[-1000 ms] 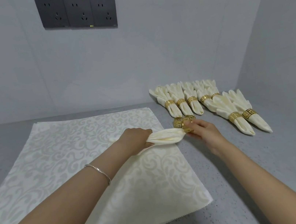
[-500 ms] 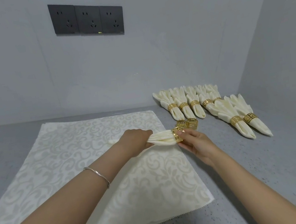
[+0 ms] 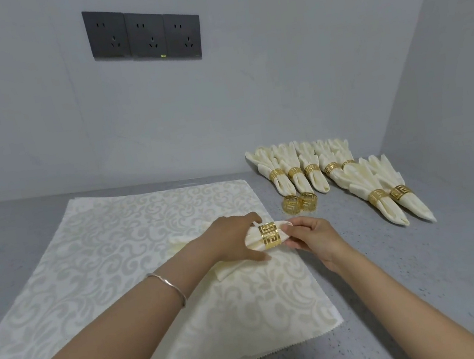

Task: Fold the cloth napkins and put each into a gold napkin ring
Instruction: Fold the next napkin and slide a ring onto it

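One folded napkin (image 3: 252, 240) is held in the two hands, just above a flat cloth (image 3: 112, 259) that lies on the gray table (image 3: 400, 293). It lies sideways. Its long way runs from 9 o'clock to 3 o'clock, and its thin end points to 3 o'clock. One gold ring (image 3: 269, 235) sits around it, near that thin end.

The left hand (image 3: 232, 240) has its fingers curled round the thick part of the napkin, right beside the ring. The right hand (image 3: 312, 237) pinches the thin end between thumb and fingers, on the other side of the ring.

Two loose rings (image 3: 299, 202) stand side by side on the table, touching each other, at 1 o'clock from the held ring.

Seven finished napkins (image 3: 315, 173) lie at 2 o'clock, each with its own gold ring. Five are in a back row and two lie nearer, off to the right. Their thin ends point to about 5 o'clock and their fan ends to 11 o'clock.

Three dark sockets (image 3: 143, 35) are on the wall at 12 o'clock. One silver bracelet (image 3: 168, 283) is on the left wrist.
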Demonstrator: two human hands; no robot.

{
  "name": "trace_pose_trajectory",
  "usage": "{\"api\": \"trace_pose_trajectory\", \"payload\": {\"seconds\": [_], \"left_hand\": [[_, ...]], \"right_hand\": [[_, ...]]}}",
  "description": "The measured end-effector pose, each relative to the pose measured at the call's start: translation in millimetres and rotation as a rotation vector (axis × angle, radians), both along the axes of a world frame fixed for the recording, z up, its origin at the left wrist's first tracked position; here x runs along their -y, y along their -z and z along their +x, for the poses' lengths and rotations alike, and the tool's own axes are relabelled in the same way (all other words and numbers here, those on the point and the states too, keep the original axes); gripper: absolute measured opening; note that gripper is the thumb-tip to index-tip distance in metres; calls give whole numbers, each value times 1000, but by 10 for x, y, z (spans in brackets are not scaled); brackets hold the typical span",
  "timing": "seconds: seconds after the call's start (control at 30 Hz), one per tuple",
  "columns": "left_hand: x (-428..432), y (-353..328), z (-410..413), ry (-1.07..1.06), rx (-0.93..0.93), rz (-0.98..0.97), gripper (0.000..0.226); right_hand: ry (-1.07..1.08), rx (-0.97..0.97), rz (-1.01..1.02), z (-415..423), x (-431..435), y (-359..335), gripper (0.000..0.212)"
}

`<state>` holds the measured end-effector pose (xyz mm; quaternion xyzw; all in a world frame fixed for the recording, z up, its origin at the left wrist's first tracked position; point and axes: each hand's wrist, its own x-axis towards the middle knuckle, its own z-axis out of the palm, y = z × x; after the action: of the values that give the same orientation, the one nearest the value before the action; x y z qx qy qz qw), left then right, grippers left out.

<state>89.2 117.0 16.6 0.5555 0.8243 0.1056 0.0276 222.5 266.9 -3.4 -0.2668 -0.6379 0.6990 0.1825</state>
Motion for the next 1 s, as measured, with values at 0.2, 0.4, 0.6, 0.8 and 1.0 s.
{"api": "trace_pose_trajectory", "payload": {"seconds": [0.2,0.4,0.6,0.8,1.0], "left_hand": [[-75,34,89,58,210,156,46],[88,-19,-121,16,160,15,40],[113,-58,-106,19,76,-73,41],[219,-49,-150,17,-121,-135,81],[478,-131,-309,-87,-64,-188,53]], "right_hand": [[9,-28,44,32,25,-4,11],[123,-34,33,101,-56,5,12],[84,69,155,116,-24,69,10],[-193,212,741,41,129,108,41],[-368,239,1115,-155,344,115,51]]}}
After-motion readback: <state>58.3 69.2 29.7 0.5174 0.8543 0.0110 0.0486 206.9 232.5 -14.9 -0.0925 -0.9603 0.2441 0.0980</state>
